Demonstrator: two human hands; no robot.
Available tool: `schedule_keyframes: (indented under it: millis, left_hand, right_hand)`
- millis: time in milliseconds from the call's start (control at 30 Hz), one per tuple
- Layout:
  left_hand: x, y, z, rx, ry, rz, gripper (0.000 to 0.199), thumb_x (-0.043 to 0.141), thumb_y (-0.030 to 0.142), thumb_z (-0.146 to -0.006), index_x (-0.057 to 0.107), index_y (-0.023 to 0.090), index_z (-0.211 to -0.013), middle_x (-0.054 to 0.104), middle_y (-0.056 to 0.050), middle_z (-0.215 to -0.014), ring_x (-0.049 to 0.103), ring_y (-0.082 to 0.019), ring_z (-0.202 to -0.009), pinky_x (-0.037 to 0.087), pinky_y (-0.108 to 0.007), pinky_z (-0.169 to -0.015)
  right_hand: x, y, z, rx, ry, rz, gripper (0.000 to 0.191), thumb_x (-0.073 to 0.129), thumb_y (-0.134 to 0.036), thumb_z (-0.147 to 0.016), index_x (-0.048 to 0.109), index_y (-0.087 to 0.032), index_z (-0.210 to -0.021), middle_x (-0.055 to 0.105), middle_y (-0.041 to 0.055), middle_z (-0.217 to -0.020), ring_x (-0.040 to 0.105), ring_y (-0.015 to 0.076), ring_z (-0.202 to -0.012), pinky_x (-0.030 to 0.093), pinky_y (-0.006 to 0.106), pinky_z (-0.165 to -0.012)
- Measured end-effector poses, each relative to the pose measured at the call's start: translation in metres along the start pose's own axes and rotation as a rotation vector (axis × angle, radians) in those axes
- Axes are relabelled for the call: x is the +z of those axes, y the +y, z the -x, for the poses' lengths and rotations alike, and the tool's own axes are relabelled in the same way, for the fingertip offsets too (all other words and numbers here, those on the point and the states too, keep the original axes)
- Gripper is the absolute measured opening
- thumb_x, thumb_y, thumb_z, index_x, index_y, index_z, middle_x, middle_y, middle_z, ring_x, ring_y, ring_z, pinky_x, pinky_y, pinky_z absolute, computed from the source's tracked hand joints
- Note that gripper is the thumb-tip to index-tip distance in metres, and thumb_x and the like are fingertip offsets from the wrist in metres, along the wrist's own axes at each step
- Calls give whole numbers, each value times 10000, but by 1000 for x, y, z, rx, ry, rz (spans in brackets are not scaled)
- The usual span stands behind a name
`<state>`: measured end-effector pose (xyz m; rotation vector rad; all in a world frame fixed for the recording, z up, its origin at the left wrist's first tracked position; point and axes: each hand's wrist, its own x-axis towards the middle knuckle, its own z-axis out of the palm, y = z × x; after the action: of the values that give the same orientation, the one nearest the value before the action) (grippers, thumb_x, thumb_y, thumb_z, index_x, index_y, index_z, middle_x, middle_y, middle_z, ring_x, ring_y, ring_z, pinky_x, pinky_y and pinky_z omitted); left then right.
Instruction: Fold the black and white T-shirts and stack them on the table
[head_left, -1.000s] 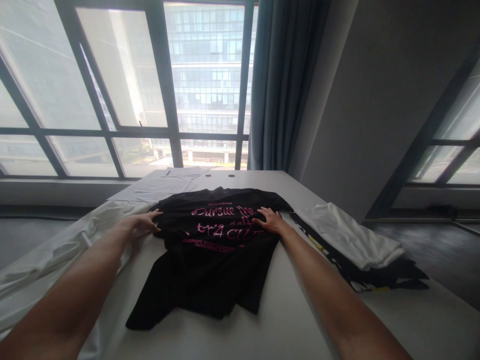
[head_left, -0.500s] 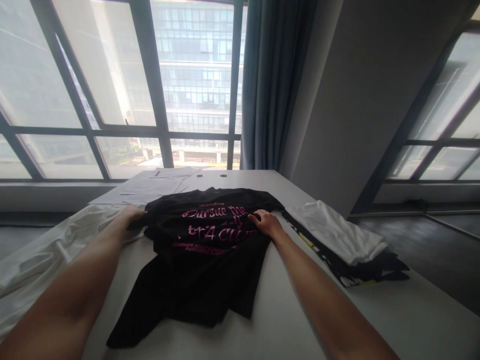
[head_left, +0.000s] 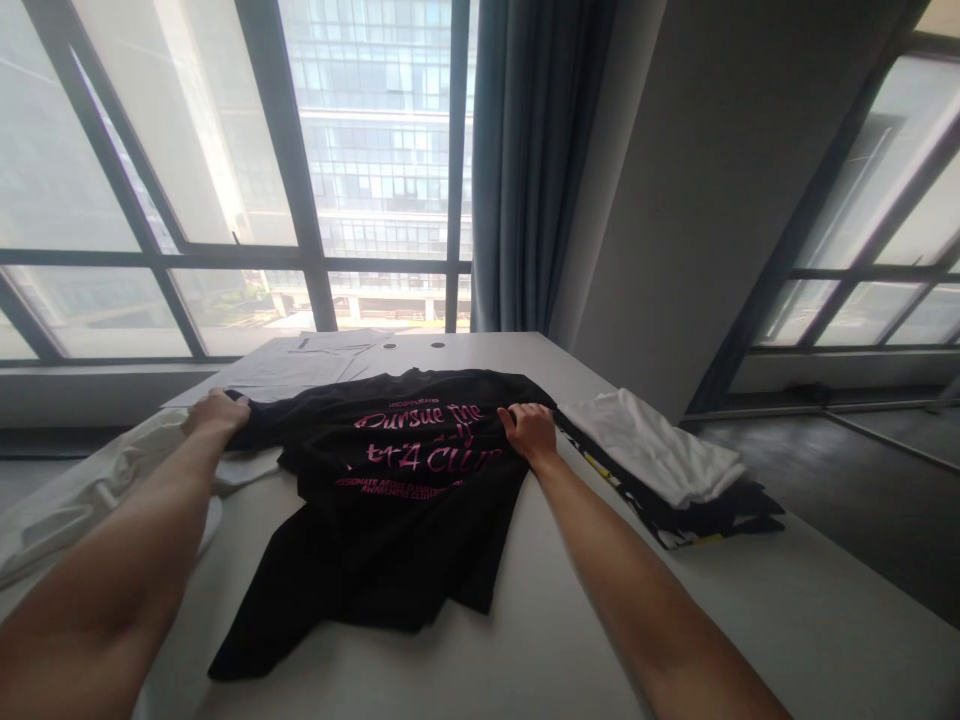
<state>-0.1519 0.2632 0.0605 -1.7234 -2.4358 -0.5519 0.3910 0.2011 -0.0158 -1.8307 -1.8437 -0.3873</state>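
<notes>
A black T-shirt (head_left: 405, 550) with pink lettering lies spread and partly rumpled on the white table (head_left: 525, 660). At its left end, my left hand (head_left: 217, 412) is closed on the sleeve, which is pulled out sideways. My right hand (head_left: 531, 430) rests at the shirt's upper right, beside the lettering, its fingers curled on the black cloth. The shirt's lower left part reaches toward the table's near side.
White cloth (head_left: 90, 480) lies rumpled along the left. To the right is a pile of folded dark garments (head_left: 720, 522) with a white one (head_left: 660, 450) on top. Paper sheets (head_left: 300, 362) lie at the back, near the windows.
My left hand has moved outward to the left, stretching the black sleeve. My right hand's fingers have curled in more on the cloth. The view has shifted slightly.
</notes>
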Motion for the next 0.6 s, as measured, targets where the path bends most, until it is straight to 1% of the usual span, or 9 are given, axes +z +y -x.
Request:
schedule_keyframes:
  millis: [33, 67, 167, 233, 300, 367, 467, 533, 600]
  left_hand:
    - [-3, 6, 13, -12, -29, -8, 620, 429, 417, -920, 491, -36, -1340, 609, -301, -1250, 590, -432, -1111, 497, -541, -862]
    - [-5, 15, 27, 31, -66, -6, 598, 448, 413, -918, 520, -19, -1326, 596, -294, -1282, 587, -417, -1135, 489, -508, -899]
    - [-5, 48, 76, 271, -70, 47, 446, 502, 447, -903, 657, 166, -1214, 647, -112, -1276, 565, -288, -1201, 425, -368, -1029]
    - [-5, 69, 113, 496, 19, 123, 439, 459, 512, -917, 710, 207, -1108, 672, -87, -1183, 588, -275, -1138, 438, -372, -1009]
    - [-8, 85, 154, 660, -22, 213, 463, 424, 556, -926, 734, 228, -1027, 668, -69, -1095, 617, -241, -1028, 480, -347, -930]
    - [-15, 93, 192, 780, -16, 213, 463, 450, 584, -912, 731, 231, -1014, 649, -69, -1055, 605, -244, -1003, 482, -363, -911]
    - [-30, 93, 234, 891, -8, 100, 431, 535, 590, -870, 713, 227, -1019, 631, -82, -1068, 580, -283, -1044, 460, -411, -928]
    - [-39, 88, 249, 884, -105, 39, 452, 556, 599, -848, 696, 217, -1046, 624, -90, -1085, 604, -281, -995, 476, -400, -881]
    - [-45, 79, 258, 809, -238, 10, 542, 547, 645, -824, 667, 201, -1111, 618, -99, -1098, 632, -266, -920, 493, -379, -822]
  right_hand:
    - [-1, -1, 2, -19, 56, 27, 515, 307, -489, -1025, 695, -154, -966, 711, 135, -1008, 576, 255, -1036, 294, 366, -953]
    - [-3, -2, 4, -40, 97, 47, 508, 299, -454, -1032, 691, -154, -913, 712, 136, -969, 575, 252, -993, 295, 365, -918]
    - [-12, -9, 14, -91, 144, 72, 478, 307, -393, -1033, 670, -157, -831, 708, 129, -901, 565, 239, -903, 294, 355, -835]
    - [-22, -18, 25, -122, 143, 66, 448, 325, -374, -1028, 656, -158, -818, 702, 127, -890, 563, 235, -887, 294, 348, -814]
    - [-35, -31, 38, -163, 107, 46, 426, 344, -371, -1022, 646, -160, -810, 697, 123, -868, 574, 229, -868, 301, 342, -813]
    - [-51, -45, 55, -216, 6, 0, 408, 381, -383, -1011, 643, -169, -784, 692, 104, -812, 590, 215, -819, 316, 330, -801]
    - [-73, -61, 79, -279, -242, -140, 402, 459, -437, -979, 644, -189, -722, 672, 55, -717, 594, 179, -714, 345, 296, -711]
    - [-85, -66, 93, -317, -423, -269, 393, 527, -498, -937, 658, -194, -725, 666, 31, -719, 590, 158, -686, 362, 271, -652]
    - [-94, -65, 104, -383, -554, -375, 369, 653, -561, -834, 690, -196, -790, 674, 29, -810, 602, 161, -747, 400, 253, -656]
